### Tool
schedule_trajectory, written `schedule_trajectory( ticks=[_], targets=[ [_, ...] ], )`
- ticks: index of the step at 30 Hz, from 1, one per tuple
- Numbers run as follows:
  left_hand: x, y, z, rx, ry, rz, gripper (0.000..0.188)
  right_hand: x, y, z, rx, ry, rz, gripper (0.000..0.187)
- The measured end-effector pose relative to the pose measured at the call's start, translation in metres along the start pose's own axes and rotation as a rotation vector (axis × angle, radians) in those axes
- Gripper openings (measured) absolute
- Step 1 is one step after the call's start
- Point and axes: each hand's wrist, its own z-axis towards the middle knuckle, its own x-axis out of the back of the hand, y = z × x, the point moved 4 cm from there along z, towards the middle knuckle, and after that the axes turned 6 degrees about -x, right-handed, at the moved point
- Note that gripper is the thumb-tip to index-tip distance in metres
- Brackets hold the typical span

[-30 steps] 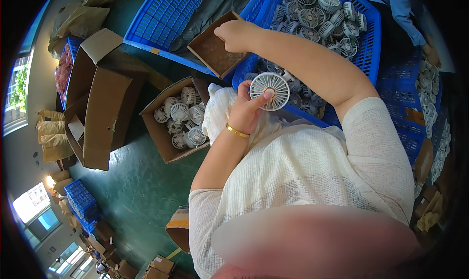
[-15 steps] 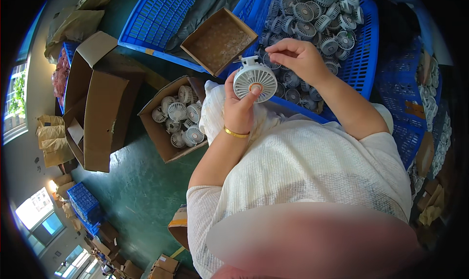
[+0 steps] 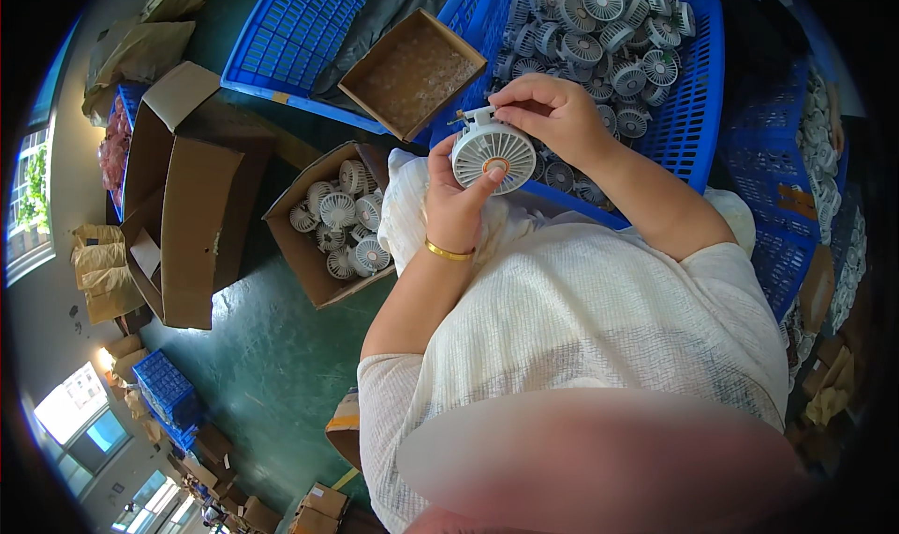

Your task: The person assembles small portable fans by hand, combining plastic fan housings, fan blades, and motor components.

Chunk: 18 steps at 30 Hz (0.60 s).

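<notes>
Fingers of the left hand (image 3: 459,206) are wrapped around a small round white plastic fan head with a slotted grille (image 3: 493,156), the thumb pressed on its orange centre cap. The fan head is held in the air near the middle of the view, just in front of the white knitted top (image 3: 599,319). At its 12 o'clock edge a small bracket (image 3: 479,116) is pinched between the fingertips of the right hand (image 3: 552,113).

The step in hand appears to be work on that bracket. It is judged best done with the grille kept steady by the thumb, and with the pinch kept close to the bracket's root so that the thin plastic is not bent.

At 1 o'clock from the fan head, a blue plastic lattice crate (image 3: 698,113) is filled with many similar fan heads. At 11 o'clock, a shallow square brown cardboard tray (image 3: 412,73) is seen with only pale crumbs or tiny parts inside; what they are cannot be told. At 9 o'clock, an open brown cardboard box on the green floor (image 3: 304,253) holds roughly a dozen fan heads lying face up. Further towards 9 o'clock, larger cardboard cartons (image 3: 201,216) stand open, their contents hidden.
</notes>
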Motion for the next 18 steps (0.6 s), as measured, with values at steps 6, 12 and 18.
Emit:
schedule_trajectory(
  ticks=[6, 12, 18],
  targets=[
    [0.0011, 0.0013, 0.0002, -0.008, -0.007, 0.060, 0.058, -0.0005, -0.0036, 0.0006, 0.073, -0.002, -0.148, 0.015],
    [0.0033, 0.0008, -0.0011, -0.058, 0.009, 0.050, 0.058, -0.0023, -0.0048, 0.0016, 0.019, 0.019, -0.122, 0.017],
    [0.0031, 0.0055, -0.0041, -0.154, -0.016, 0.236, 0.061, -0.0038, -0.0070, 0.0018, 0.011, -0.045, -0.153, 0.016]
  ],
)
